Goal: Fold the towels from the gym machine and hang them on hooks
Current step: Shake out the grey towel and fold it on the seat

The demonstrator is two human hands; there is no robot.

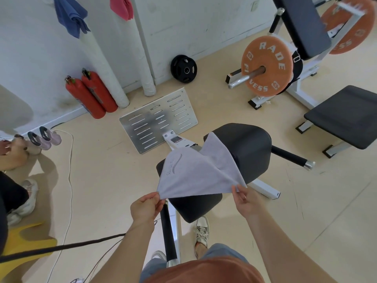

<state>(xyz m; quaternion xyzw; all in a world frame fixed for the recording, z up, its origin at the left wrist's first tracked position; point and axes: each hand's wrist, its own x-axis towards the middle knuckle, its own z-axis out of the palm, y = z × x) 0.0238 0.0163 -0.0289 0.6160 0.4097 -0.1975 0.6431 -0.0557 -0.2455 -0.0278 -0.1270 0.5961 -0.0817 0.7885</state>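
Note:
A light grey towel (195, 172) with a faint logo is stretched above the black padded seat (242, 148) of the gym machine. My left hand (146, 207) pinches its near left corner. My right hand (245, 201) pinches its near right corner. The far end of the towel still rests on the black pad. On the wall at the top left hang a blue towel (70, 15) and a pink towel (121, 7); their hooks are out of view.
A slotted metal footplate (159, 119) lies ahead of the seat. Two red fire extinguishers (91, 94) lean on the wall. An orange weight plate (267, 66) and a black bench (344, 115) stand right. Another person's legs (14, 193) and a cable (70, 180) are left.

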